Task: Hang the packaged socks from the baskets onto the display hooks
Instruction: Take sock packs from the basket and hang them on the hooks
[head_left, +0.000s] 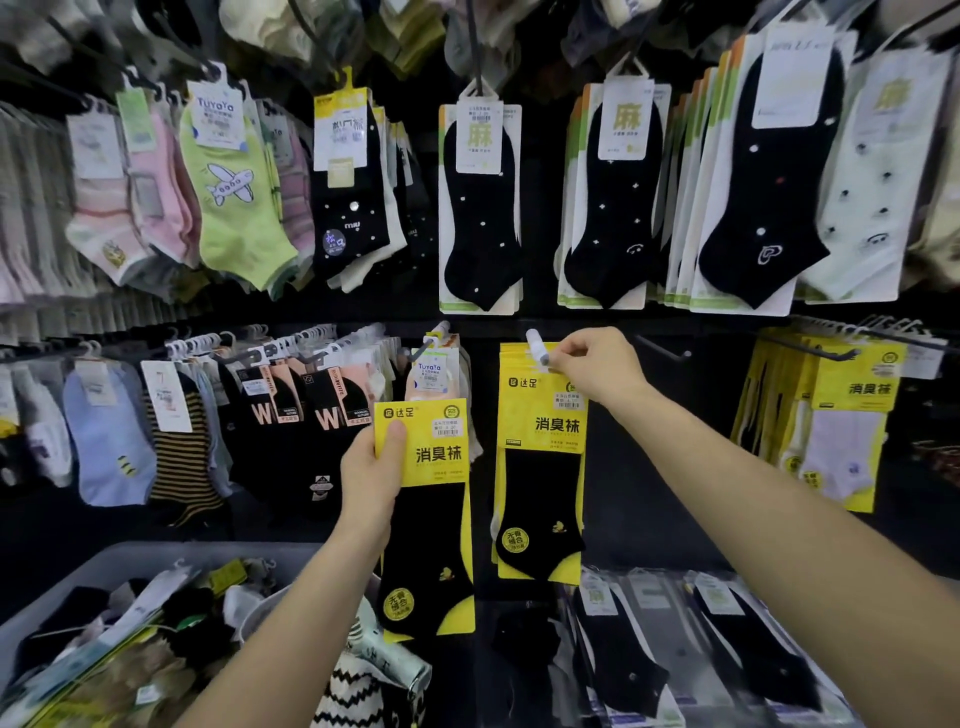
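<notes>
My left hand (371, 475) grips a yellow-and-black sock pack (428, 519) by its left edge, thumb on the yellow card, held upright in front of the display. My right hand (597, 366) pinches the top of a second, identical yellow sock pack (543, 467) at the tip of a display hook (535, 345). That pack hangs straight down from the hook. A grey basket (130, 558) at the lower left holds several loose sock packs.
Rows of hooks full of packaged socks cover the dark wall above and to both sides. An empty hook (670, 352) juts out to the right of my right hand. More yellow packs (841, 410) hang at the far right. Black sock packs (727, 649) lie below.
</notes>
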